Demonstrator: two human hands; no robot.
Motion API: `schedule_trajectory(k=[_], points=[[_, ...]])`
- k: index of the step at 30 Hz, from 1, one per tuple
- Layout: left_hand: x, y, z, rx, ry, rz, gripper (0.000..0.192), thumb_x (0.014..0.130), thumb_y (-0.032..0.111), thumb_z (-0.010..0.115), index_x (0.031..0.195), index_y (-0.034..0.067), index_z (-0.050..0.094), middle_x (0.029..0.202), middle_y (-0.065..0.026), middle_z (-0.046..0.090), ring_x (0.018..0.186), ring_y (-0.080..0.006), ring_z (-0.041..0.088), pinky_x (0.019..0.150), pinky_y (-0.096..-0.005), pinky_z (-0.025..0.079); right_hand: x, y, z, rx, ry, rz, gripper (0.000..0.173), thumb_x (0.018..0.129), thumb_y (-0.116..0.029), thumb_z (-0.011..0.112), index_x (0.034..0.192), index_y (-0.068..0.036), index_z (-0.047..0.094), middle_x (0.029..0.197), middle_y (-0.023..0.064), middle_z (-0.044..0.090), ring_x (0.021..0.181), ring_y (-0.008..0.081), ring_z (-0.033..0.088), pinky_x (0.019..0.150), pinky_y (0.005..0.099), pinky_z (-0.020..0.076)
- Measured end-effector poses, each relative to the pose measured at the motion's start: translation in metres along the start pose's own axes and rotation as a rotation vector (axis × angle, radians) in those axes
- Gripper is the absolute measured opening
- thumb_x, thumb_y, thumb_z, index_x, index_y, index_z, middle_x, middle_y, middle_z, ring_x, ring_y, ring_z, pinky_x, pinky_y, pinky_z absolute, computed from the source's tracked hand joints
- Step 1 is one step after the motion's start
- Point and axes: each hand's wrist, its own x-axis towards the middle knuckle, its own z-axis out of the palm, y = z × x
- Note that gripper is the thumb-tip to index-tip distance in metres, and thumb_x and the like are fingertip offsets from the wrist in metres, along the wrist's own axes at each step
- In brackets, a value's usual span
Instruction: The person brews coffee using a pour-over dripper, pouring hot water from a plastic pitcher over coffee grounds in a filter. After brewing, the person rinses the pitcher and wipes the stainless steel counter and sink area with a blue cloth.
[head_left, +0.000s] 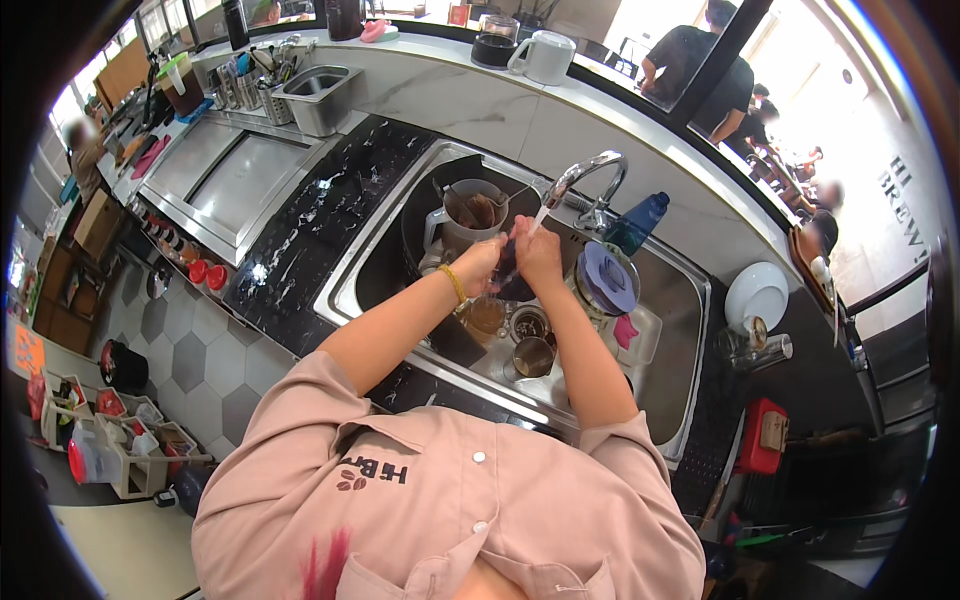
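Note:
Under the chrome tap (592, 169), water runs onto my right hand (538, 255). Close beside it is my left hand (481, 266), below a yellow wristband (454, 283). Both hands grip a dark, wet item (508, 271) between them; fingers cover most of it, so its kind is unclear. Behind my left hand, a clear plastic pitcher (455, 238) holds brown matter and a metal utensil. Beneath my wrists in the steel sink (547, 386) stand a metal cup (533, 357) and a glass of brownish liquid (486, 315).
Right of my hands are stacked purple lids (606, 277), a pink item (624, 331) and a blue bottle (637, 221). A white bowl (756, 294) and glassware (765, 351) sit beyond the sink's right rim. A white mug (543, 58) stands on the ledge. People are behind the window.

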Motion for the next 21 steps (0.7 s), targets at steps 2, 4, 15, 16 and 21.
schedule_trajectory(k=[2,4,15,16,21], points=[[-0.020,-0.009,0.016,-0.145,-0.042,-0.043,0.078,0.109,0.059,0.032,0.164,0.004,0.024,0.171,-0.0167,0.022,0.159,-0.0403,0.012,0.123,-0.0682,0.012,0.006,0.000,-0.007,-0.045,-0.030,0.010,0.042,0.105,-0.036,0.058,0.081,-0.002,0.068,0.075,0.0210,0.069,0.074,0.0457,0.067,0.068,0.0530,0.0505],[-0.034,-0.022,0.026,-0.365,-0.138,-0.056,0.085,0.109,0.062,0.028,0.166,0.001,0.013,0.176,-0.0184,0.008,0.161,-0.0415,-0.004,0.124,-0.0668,0.004,0.006,-0.003,-0.012,-0.116,-0.136,0.071,0.037,0.102,-0.038,0.062,0.087,-0.004,0.069,0.082,0.0206,0.070,0.081,0.0453,0.067,0.070,0.0507,0.0506],[0.065,-0.089,-0.024,-0.737,-0.125,-0.051,0.057,0.097,0.056,0.070,0.118,0.003,0.066,0.113,-0.0126,0.073,0.110,-0.0307,0.070,0.099,-0.0456,0.057,-0.054,-0.027,-0.056,0.189,-0.590,-0.306,0.022,0.072,0.001,0.061,0.088,-0.005,0.047,0.083,0.0135,0.051,0.081,0.0331,0.054,0.073,0.0391,0.0454],[0.069,-0.090,-0.025,-0.734,-0.031,-0.076,0.055,0.097,0.056,0.069,0.116,0.004,0.067,0.111,-0.0111,0.074,0.108,-0.0287,0.071,0.095,-0.0438,0.058,-0.051,-0.025,-0.067,0.229,-0.616,-0.285,0.023,0.071,0.002,0.061,0.089,-0.006,0.047,0.082,0.0125,0.050,0.080,0.0314,0.054,0.073,0.0379,0.0451],[0.045,-0.074,-0.026,-0.472,-0.340,-0.071,0.043,0.100,0.045,0.070,0.123,0.009,0.065,0.113,-0.0048,0.071,0.103,-0.0211,0.070,0.080,-0.0368,0.058,-0.009,-0.008,-0.090,0.147,-0.543,0.169,0.023,0.085,-0.003,0.068,0.107,-0.005,0.065,0.095,0.0113,0.069,0.088,0.0235,0.066,0.081,0.0388,0.0539]])
